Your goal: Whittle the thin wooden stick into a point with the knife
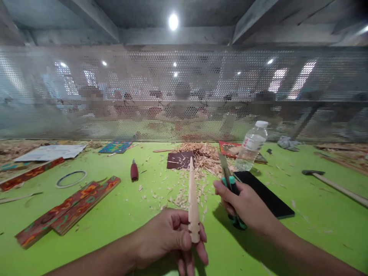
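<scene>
Left of the black slab (267,193), the left hand (163,237) pinches the pale wooden piece (193,203) by its notched end, point facing away. The right hand (245,203), at the slab's left edge, wraps the knife (225,168), blade clear of the wood. Shallow strokes toward the point, holding hand behind the blade, would probably work best.

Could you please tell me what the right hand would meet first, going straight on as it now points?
Probably the carved wooden piece held in the left hand, though their relative depth is unclear.
</scene>
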Tool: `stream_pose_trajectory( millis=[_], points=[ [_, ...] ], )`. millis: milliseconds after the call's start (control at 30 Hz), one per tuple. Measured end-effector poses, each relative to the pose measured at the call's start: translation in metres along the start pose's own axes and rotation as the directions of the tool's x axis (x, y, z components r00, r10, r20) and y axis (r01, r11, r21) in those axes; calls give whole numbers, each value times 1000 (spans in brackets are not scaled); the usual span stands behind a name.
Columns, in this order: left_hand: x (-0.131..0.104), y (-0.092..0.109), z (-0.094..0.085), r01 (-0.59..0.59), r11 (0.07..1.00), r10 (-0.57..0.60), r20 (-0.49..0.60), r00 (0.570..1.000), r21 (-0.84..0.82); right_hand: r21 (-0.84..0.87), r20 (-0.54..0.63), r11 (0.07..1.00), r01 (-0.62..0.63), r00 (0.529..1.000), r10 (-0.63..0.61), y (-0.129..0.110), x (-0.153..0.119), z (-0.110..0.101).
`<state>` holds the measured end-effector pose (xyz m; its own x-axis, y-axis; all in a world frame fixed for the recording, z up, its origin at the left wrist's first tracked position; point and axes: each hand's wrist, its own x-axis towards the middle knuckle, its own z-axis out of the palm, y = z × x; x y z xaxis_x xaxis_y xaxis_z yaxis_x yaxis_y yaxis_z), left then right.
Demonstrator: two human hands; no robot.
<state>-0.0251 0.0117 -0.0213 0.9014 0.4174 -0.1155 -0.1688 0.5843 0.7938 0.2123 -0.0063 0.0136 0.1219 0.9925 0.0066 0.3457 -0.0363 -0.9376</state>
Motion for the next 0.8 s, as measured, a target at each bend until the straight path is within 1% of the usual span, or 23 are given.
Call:
stream_pose_trajectory(
  millis=[67,133,267,367,433,533,600,667,700,733,800],
  points=[
    [0,0,-1,-8,1000,8,7,1000,0,24,21,1000,3,1000,-3,-1,-2,3],
    [-1,0,-1,-7,1000,7,5,1000,12,84,55,996,1,998,-6,-2,-6,6],
    [-2,2,1,37,997,-37,-6,999,63,234,105,972,29,993,-55,-7,-13,5],
    [-2,3,3,91,987,-88,-25,996,130,332,92,942,50,992,-85,-11,-14,1],
    [-1,4,4,119,977,-112,-50,992,179,378,55,925,28,997,-53,-12,-13,0],
    [-2,5,6,141,967,-128,-77,989,211,374,7,927,5,1000,-8,-12,-8,0],
    [-5,7,9,165,952,-144,-101,984,258,352,19,936,-8,1000,1,-10,-6,1],
    [-8,12,15,192,901,-143,-151,978,388,340,49,940,-26,999,10,-9,-5,2],
    [-10,16,18,198,851,-130,-170,977,487,333,58,942,-32,998,14,-9,-5,2],
    [-12,19,22,188,787,-79,-207,975,587,325,61,945,-37,998,18,-9,-6,3],
    [-15,26,29,157,636,14,-215,976,756,313,50,949,-41,998,26,-10,-7,3]
  ],
)
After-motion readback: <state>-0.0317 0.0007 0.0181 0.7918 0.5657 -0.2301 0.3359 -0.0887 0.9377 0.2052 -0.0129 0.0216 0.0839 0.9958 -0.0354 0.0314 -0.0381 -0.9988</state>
